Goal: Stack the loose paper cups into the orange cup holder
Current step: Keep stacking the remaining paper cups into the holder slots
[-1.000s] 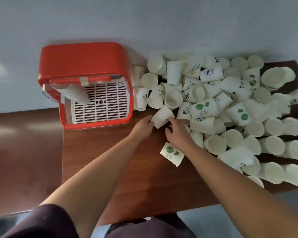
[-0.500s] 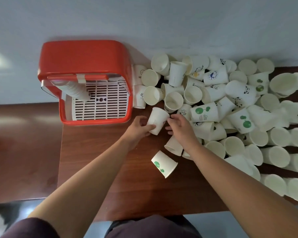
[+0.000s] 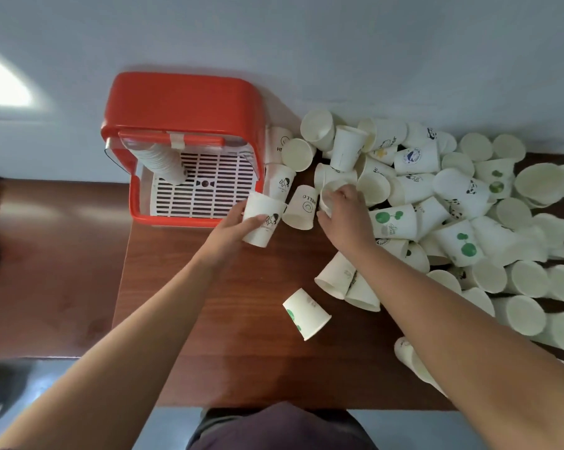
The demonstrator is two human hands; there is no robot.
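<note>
Fingers curled round a paper cup (image 3: 263, 219) just lifted from the pile (image 3: 452, 203), the left hand (image 3: 232, 228) nears the orange cup holder (image 3: 183, 102) at ten o'clock, ready for stacking, as the right hand (image 3: 345, 209) grips a second cup (image 3: 326, 193) at one o'clock.

One paper cup (image 3: 301, 204) lying on its side reads "HELLO".

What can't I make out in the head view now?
- Stack in the orange cup holder: top hidden behind the holder's front bar, count unknown.
- Covered cup under the right hand: fingers cover it; grip unclear.
- Loose cup pile: cut off at right edge.
- Print on the held cup in the left hand: too small.
</note>
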